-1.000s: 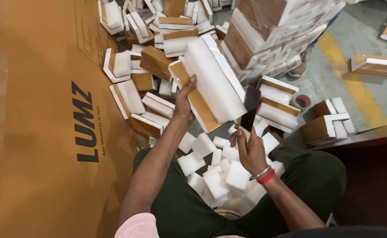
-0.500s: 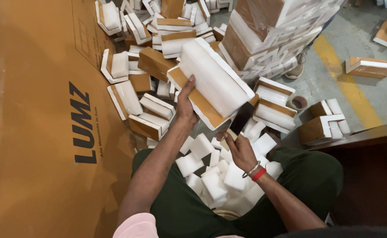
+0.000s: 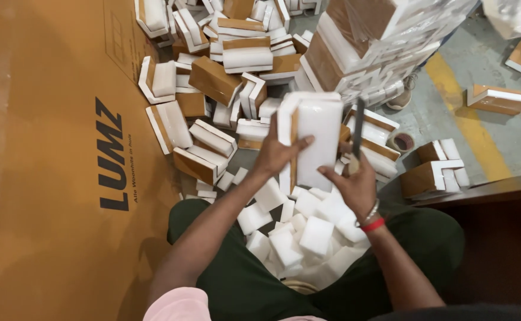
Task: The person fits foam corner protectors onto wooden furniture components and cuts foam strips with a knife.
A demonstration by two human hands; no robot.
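The left hand closes around the lower left edge of an upright white foam block, thumb across its face. At its 3 o'clock, just beside the block, the right hand is clenched on a dark blade pointing to 12 o'clock. Loose foam offcuts fill the lap at 6 o'clock. Foam-and-cardboard pieces lie heaped on the floor from 10 to 12 o'clock.
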